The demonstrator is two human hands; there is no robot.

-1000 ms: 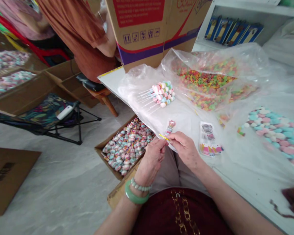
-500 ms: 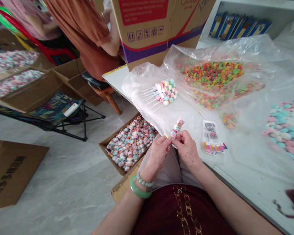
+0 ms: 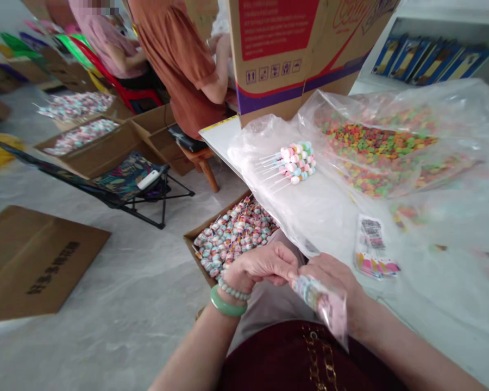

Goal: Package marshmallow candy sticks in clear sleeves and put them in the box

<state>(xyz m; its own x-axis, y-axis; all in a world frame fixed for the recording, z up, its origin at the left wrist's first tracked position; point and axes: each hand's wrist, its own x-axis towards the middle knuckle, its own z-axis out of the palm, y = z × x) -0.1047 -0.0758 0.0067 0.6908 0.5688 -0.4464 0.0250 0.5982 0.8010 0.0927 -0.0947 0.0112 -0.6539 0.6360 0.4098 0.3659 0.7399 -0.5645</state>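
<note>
A marshmallow skewer in a clear printed wrapper (image 3: 318, 297) is held above my lap, its loose bag end pointing down toward my shirt. My left hand (image 3: 269, 263) pinches it at its upper left end. Close beside it, my right hand (image 3: 337, 278) is closed near the same end, the wrapper lying across its front; its fingertips are partly hidden. Past my hands, unwrapped marshmallow skewers (image 3: 296, 162) lie in a pile on the plastic-covered table, sticks to the left. Flat printed wrappers (image 3: 375, 247) lie stacked right of my hands.
Below the table edge, a carton (image 3: 190, 235) holds many wrapped skewers. A clear bag of coloured candy rings (image 3: 375, 142) spreads over the table. Behind stands a large cardboard box (image 3: 277, 54). A folding stool (image 3: 126, 176) and a seated co-worker (image 3: 175, 65) are at left.
The wrapped skewer has turned from pointing up and away to pointing down toward me. My hands have turned with it, and the camera view has shifted left.
</note>
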